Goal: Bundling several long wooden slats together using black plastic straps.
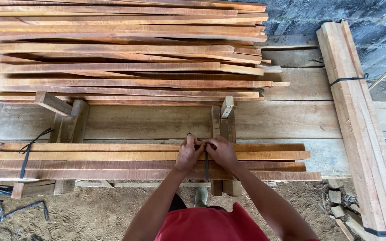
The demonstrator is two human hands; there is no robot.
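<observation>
Strapping band (206,164), dark and thin, runs across the bundle of planks (112,160) lying at the centre of the view, and both hands are on it at its upper end. Starting over at nine o'clock, another black strap (25,160) already wraps the bundle's left end, loose black cord (14,210) lies on the sandy ground at eight o'clock, and a big stack of reddish boards (121,53) fills eleven to twelve o'clock. Moving in, the left hand (188,154) is clenched, pinching the band on top of the planks; right beside it, knuckles touching, the right hand (222,153) grips the same band tight. Wooden support blocks (223,120) stand just beyond the fingers at twelve o'clock. Out at three o'clock, a second strapped bundle (358,134) lies crossways.
</observation>
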